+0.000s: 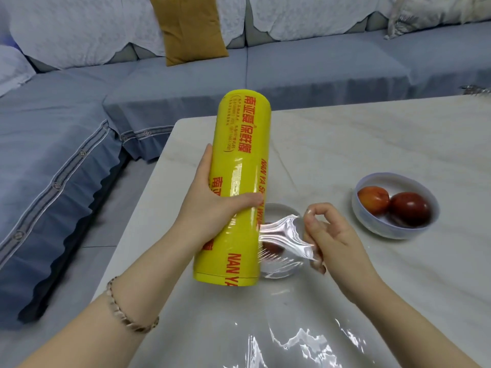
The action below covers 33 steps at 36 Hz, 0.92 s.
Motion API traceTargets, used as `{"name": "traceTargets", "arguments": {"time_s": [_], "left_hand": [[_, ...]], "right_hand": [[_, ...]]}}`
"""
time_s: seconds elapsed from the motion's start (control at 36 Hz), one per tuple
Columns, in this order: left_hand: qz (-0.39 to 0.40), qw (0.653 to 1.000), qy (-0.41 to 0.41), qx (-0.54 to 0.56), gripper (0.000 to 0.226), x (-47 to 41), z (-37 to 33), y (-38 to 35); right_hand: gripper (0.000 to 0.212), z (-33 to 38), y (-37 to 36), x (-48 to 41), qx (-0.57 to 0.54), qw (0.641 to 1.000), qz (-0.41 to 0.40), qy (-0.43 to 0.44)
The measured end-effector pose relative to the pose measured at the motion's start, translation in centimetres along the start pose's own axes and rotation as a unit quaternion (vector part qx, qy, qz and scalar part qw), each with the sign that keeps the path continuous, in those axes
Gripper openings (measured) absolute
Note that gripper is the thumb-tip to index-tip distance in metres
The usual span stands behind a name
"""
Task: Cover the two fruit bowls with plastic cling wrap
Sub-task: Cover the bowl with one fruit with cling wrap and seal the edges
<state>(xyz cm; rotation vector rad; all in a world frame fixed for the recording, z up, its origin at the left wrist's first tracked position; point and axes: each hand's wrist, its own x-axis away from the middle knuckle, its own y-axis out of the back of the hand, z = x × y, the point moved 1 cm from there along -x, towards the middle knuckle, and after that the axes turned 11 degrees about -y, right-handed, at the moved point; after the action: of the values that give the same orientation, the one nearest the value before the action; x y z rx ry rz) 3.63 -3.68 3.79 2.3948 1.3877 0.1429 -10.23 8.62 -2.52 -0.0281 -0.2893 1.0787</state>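
The yellow cling wrap roll bears red print — "NAN YA" and Chinese "南亚 保鲜膜".

Left hand: raised above table level, palm wrapped around a cylinder, thumb laid across its front, fingers hidden behind it. Left forearm: bare, extended from lower left, beaded bracelet at the wrist. Right hand: lower and to the right, back turned upward, thumb and forefinger pinched together on a stretched film edge, remaining fingers curled inward. Right forearm: bare, entering from lower right. Hands near each other, not touching.
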Motion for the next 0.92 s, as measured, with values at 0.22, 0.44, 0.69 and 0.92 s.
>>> {"name": "traceTargets", "arguments": {"time_s": [0.22, 0.44, 0.69, 0.92], "left_hand": [[0.059, 0.97, -0.055, -0.228, 0.118, 1.2, -2.0, 0.2], [0.091, 0.969, -0.08, -0.217, 0.119, 1.4, -3.5, 0.1], [0.084, 0.973, -0.035, -0.214, 0.121, 1.9, -2.8, -0.6], [0.11, 0.99, 0.001, -0.09, 0.098, 1.9, -1.3, -2.6]], "right_hand": [[0.021, -1.4, -1.0, -0.7, -0.144, 0.982, 0.089, -0.079], [0.033, 0.0, -3.6, -1.5, -0.273, 0.932, 0.147, -0.19], [0.027, 0.7, -3.2, -1.0, -0.277, 0.957, -0.04, -0.073], [0.023, 1.1, -1.6, -0.7, -0.113, 0.988, -0.099, -0.045]]}}
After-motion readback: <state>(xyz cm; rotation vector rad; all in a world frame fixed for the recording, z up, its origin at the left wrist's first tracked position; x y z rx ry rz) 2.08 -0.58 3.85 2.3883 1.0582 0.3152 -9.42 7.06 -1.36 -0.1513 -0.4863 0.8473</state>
